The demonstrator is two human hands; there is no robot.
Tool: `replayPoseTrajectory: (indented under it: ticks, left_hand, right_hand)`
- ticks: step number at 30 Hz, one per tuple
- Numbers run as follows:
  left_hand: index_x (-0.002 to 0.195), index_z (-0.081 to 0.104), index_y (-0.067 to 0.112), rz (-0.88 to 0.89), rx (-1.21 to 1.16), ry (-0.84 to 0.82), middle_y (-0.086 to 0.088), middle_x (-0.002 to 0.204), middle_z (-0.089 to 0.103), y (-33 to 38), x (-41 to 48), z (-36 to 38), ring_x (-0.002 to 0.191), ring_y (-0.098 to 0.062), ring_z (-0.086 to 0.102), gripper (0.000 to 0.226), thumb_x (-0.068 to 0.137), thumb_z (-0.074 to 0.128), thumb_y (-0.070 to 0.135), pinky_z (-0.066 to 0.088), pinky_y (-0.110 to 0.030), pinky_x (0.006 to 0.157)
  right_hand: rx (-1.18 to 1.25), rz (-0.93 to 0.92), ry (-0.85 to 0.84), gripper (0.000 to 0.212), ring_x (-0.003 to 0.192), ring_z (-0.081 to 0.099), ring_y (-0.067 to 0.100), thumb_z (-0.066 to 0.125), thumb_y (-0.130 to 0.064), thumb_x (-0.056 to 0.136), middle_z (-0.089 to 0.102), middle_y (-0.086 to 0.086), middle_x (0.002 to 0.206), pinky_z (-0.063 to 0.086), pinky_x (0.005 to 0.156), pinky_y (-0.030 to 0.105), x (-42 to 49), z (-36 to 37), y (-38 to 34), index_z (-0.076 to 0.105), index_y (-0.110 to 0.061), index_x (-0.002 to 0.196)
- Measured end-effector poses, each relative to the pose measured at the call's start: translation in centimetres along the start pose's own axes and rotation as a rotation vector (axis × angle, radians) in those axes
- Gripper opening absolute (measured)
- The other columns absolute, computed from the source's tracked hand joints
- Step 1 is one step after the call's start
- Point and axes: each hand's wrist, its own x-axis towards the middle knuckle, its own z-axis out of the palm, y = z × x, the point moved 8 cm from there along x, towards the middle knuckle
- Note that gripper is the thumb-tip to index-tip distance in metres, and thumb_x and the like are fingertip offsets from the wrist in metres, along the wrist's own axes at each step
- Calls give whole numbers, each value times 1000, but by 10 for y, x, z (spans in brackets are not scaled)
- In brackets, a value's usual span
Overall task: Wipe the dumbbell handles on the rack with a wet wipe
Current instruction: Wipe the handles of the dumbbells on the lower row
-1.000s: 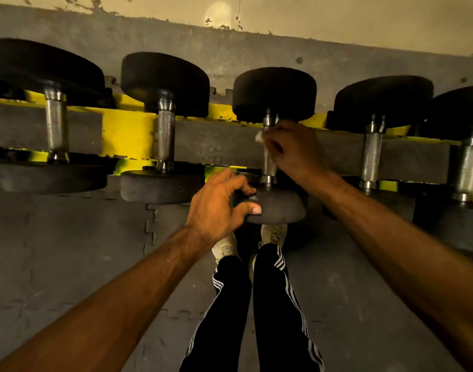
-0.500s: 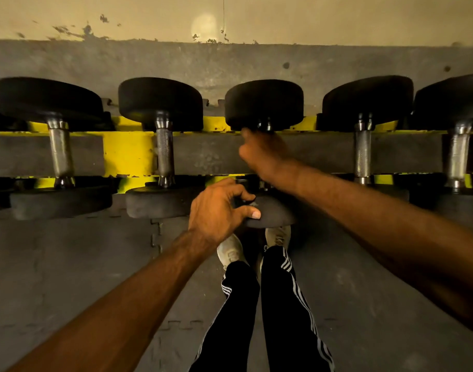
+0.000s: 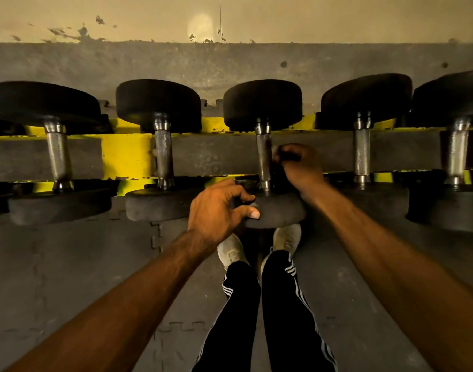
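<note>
A row of dumbbells [image 3: 160, 103] lay across the yellow-and-grey rack [image 3: 125, 154], their heads overhanging its front and back edges. The person's left hand [image 3: 219, 210] gripped the near head of the middle dumbbell [image 3: 262, 103] at the rack's front edge, fingers curled over its top and thumb pressed on its face. The right hand [image 3: 301, 167] sat just right of that dumbbell's handle [image 3: 262, 157], between the rack's edges, fingers curled tight and pinching a pale scrap, the wet wipe [image 3: 276, 151]. I could not tell whether the wipe touched the steel. White shoes [image 3: 231, 251] stood on grey floor mats [image 3: 69, 264] below.
</note>
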Motion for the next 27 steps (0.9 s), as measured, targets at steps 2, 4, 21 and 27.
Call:
replayPoseTrajectory:
  ticks: [2, 4, 21, 27]
  left_hand:
    - [84, 77, 31, 3, 1, -10, 16, 91, 69, -1, 0, 1, 90, -3, 64, 28, 65, 89, 47, 55, -38, 73]
    - [85, 77, 31, 8, 6, -13, 17, 92, 69, -1, 1, 2, 90, -3, 64, 29, 65, 88, 49, 55, -38, 73]
    - [83, 74, 33, -2, -11, 7, 15, 92, 68, -2, -1, 3, 89, -4, 65, 26, 66, 88, 48, 55, -36, 71]
    - [81, 75, 31, -6, -7, 15, 15, 91, 68, -1, 0, 2, 88, -5, 65, 27, 65, 89, 47, 54, -35, 70]
  right_hand:
    - [212, 126, -9, 9, 92, 60, 8, 62, -20, 96, 66, -2, 104, 45, 74, 20, 13, 4, -1, 66, -22, 103]
    - [330, 220, -47, 5, 98, 62, 15, 59, -23, 97, 65, 0, 102, 49, 84, 29, 27, 11, -2, 64, -22, 98]
    - [-768, -829, 353, 13, 82, 67, 28, 64, -18, 89, 73, 10, 89, 53, 70, 35, -5, 21, -78, 76, -13, 90]
    - [-1156, -736, 152, 26, 108, 60, 40, 63, -8, 83, 66, 19, 114, 51, 79, 40, -3, 60, -89, 69, -3, 108]
